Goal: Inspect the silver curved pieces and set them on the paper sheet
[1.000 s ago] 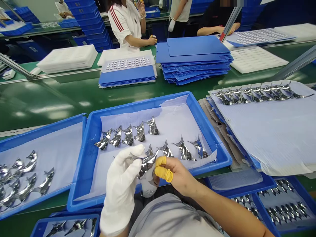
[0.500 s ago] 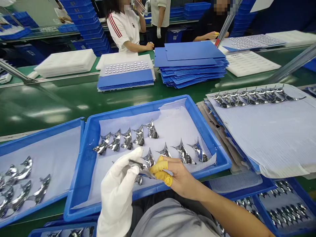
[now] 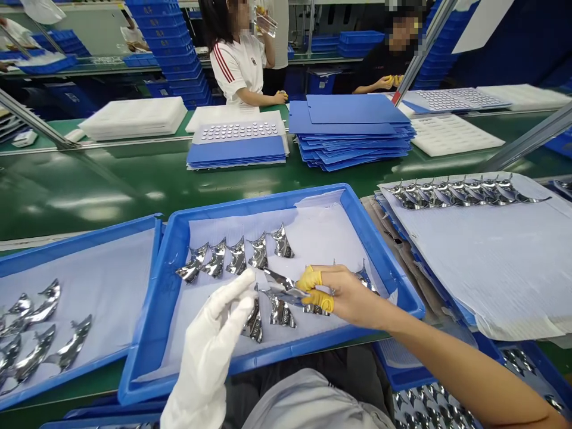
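My right hand (image 3: 353, 295), wearing yellow finger cots on its thumb and fingers, pinches a shiny chrome-like curved metal part (image 3: 282, 285) above the middle blue tray (image 3: 147, 333). My left hand (image 3: 203, 351), in a white glove, is just left of that part. Its thumb and forefinger are apart, with no part visible between them. Similar pointed parts lie in the tray on white liner: a back row including one part (image 3: 236, 256), and a front row including another (image 3: 280, 311). My right hand hides some of the front row.
On the left is another blue tray (image 3: 111, 286) with several shiny parts. To the right, a white-covered stack (image 3: 482, 256) carries a row of parts. Blue sheets (image 3: 353, 137) are piled behind. Two people sit across the green bench (image 3: 111, 185).
My right hand has moved right with the metal part, away from my left hand. My left fingers have parted from it. The whole view has shifted slightly.
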`<state>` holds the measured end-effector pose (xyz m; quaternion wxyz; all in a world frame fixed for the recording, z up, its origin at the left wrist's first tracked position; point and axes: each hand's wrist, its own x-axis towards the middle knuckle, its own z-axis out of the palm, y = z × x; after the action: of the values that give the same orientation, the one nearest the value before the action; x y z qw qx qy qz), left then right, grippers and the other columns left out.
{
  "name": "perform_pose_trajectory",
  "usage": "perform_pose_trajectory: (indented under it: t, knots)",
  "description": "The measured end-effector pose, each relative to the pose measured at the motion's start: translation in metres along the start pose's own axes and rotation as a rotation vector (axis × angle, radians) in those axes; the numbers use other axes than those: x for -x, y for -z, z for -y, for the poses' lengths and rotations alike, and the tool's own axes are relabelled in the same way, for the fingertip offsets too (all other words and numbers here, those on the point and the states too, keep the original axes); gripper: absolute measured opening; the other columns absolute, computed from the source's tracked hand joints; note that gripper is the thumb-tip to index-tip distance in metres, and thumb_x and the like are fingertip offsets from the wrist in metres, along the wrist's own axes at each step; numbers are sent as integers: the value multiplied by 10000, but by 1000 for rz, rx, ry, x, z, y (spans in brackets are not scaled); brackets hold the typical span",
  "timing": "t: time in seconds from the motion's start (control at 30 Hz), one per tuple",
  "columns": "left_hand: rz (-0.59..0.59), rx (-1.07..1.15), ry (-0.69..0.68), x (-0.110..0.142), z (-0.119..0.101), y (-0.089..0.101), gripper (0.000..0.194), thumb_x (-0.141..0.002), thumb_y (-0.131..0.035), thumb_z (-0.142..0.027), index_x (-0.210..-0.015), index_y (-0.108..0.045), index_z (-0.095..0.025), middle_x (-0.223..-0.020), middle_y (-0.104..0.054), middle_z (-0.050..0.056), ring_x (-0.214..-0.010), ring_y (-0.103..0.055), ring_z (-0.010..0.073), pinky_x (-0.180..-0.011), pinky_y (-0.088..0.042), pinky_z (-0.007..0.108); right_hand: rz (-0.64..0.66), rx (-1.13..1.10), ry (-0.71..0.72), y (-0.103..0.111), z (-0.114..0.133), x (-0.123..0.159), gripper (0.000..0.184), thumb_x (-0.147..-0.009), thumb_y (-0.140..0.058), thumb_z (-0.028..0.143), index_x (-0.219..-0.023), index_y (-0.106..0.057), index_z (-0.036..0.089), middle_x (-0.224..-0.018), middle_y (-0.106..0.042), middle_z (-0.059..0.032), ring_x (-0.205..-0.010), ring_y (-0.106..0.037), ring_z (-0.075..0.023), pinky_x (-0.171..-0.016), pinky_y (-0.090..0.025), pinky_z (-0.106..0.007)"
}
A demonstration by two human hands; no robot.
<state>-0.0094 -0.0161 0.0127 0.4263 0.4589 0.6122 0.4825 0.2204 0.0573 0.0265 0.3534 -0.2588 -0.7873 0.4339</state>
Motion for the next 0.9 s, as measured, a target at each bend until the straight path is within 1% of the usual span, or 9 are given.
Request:
perform_pose_trajectory:
  t: [0.1, 0.2, 0.37, 0.47, 0.53, 0.63, 0.7, 0.8, 0.9]
  knots:
    - [89, -32, -104, 2, 7, -5, 407, -846, -724, -325, -1247, -663, -343, -1202, -695, 2, -1108, -625, 209, -977, -478, 298, -28, 28, 85, -14, 5, 3, 183, -994, -520, 250, -887, -640, 162, -802, -671, -54, -730, -603, -121, -673, -501, -226]
    - [118, -8, -218, 4, 12, -12, 285, -887, -674, -257, -1153, -701, -356, -1181, -700, -14, -1112, -619, 189, -948, -492, 282, -66, 103, 174, -31, 9, 7, 143, -994, -510, 204, -932, -633, 167, -799, -667, -55, -738, -596, -127, -679, -500, -226]
    - [109, 159, -233, 5, 15, -19, 144, -893, -655, -215, -964, -737, -309, -1030, -734, -24, -955, -667, 155, -824, -538, 236, -75, 261, 186, -35, 11, 14, 144, -998, -503, 212, -1006, -637, 160, -813, -671, -62, -735, -597, -143, -682, -519, -251]
    - [104, 193, -216, 3, 13, -22, 130, -875, -675, -213, -951, -742, -293, -1005, -741, -5, -917, -681, 164, -808, -547, 247, -107, 388, 64, -7, -1, 23, 242, -995, -515, 274, -1197, -599, 171, -1012, -692, -98, -930, -642, -181, -814, -558, -312]
    - [97, 166, -181, 3, 13, -23, 125, -868, -683, -231, -961, -749, -283, -1020, -742, 19, -917, -679, 178, -789, -551, 252, -211, 566, -77, 24, -19, 34, 310, -996, -498, 286, -1282, -563, 186, -1137, -666, -123, -1073, -625, -225, -934, -539, -394]
    - [90, 122, -129, 2, 12, -26, 124, -857, -696, -278, -960, -762, -262, -1044, -743, 52, -951, -678, 212, -792, -557, 274, -454, 841, -373, 75, -56, 60, 382, -971, -486, 290, -1313, -559, 137, -1274, -597, -206, -1263, -516, -350, -1072, -405, -578]
    - [82, 100, -113, 1, 11, -28, 129, -844, -708, -304, -945, -765, -249, -1042, -747, 64, -962, -679, 234, -825, -555, 309, -531, 760, -558, 100, -80, 81, 483, -932, -514, 329, -1350, -523, 86, -1341, -548, -258, -1330, -442, -419, -1101, -306, -665]
    - [32, 81, -49, 0, 10, -34, 170, -804, -745, -349, -923, -760, -228, -1033, -755, 71, -983, -679, 254, -890, -538, 347, -470, 512, -656, 114, -105, 108, 592, -874, -575, 393, -1386, -501, 106, -1370, -562, -228, -1329, -473, -401, -1115, -336, -618]
    - [-37, 70, 73, -4, 13, -39, 269, -751, -790, -390, -955, -748, -220, -1034, -758, 60, -1014, -676, 255, -936, -527, 346, -430, 390, -637, 106, -114, 120, 606, -884, -560, 419, -1424, -476, 159, -1415, -559, -147, -1331, -507, -301, -1106, -421, -476]
